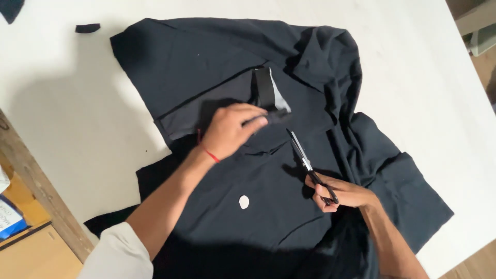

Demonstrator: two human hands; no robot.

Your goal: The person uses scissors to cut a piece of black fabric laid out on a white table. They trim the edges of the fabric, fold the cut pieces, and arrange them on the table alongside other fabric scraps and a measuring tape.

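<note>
A large dark navy garment (pixel 248 67) lies spread and rumpled on a white table (pixel 408 62). My left hand (pixel 230 129), a red thread around its wrist, presses down on the cloth at its middle, fingers on a folded flap (pixel 266 90) with a pale lining. My right hand (pixel 341 194) grips black-handled scissors (pixel 305 157) whose blades point up and left toward the flap, lying over the cloth. A small white oval patch (pixel 244 202) sits on the garment near me.
A small dark fabric scrap (pixel 87 28) lies at the table's far left, another dark piece (pixel 10 8) at the top-left corner. The table's wooden edge (pixel 41 191) runs down the left, with cardboard and a blue box (pixel 10 219) below it.
</note>
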